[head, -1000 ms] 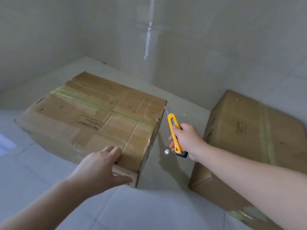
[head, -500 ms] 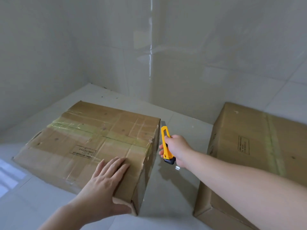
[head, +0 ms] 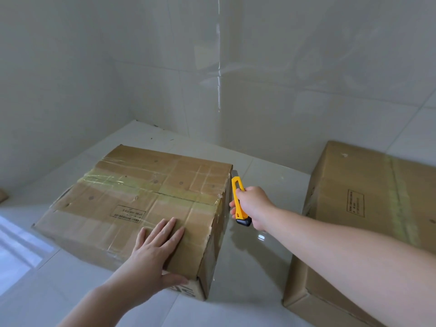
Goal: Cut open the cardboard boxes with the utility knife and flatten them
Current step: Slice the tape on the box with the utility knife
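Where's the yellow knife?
In the head view, the yellow knife is in the right hand, beside the far right corner of the taped box.

1 head-worn camera looks forward and down from close above the left hand (head: 154,252), with the right hand (head: 253,206) slightly farther ahead.

Two bare forearms are seen, with no sleeves. The left hand (head: 154,253) and right hand (head: 253,206) are uncovered; short nails are seen.
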Demonstrator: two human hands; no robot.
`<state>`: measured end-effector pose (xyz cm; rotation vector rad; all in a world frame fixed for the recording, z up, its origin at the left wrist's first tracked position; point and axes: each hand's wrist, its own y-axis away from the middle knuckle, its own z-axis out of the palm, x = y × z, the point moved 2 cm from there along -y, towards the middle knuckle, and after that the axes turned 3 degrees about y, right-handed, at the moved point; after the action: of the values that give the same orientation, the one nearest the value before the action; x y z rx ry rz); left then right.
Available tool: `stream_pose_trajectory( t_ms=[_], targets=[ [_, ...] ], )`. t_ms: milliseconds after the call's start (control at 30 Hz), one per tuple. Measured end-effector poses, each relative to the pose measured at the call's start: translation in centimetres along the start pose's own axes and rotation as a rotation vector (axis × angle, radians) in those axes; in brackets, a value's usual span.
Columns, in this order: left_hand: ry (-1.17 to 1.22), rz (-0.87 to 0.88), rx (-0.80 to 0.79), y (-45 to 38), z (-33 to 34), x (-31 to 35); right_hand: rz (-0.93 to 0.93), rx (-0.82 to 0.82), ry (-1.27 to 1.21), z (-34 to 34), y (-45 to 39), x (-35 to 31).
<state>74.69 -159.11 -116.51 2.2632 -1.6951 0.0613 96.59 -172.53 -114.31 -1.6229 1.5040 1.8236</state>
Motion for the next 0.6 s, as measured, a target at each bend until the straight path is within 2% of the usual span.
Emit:
stream_pose_trajectory(
  t_ms=[333,600],
  targets=[
    [-0.01,0.008,-0.008,-0.2,0.0,0.3,-0.026,-0.021,0.052,0.0,1.0,0.4],
    [0.016,0.023,0.05,-0.5,0.4,0.3,0.027,-0.119,0.05,-0.7,1.7,1.8]
  ],
)
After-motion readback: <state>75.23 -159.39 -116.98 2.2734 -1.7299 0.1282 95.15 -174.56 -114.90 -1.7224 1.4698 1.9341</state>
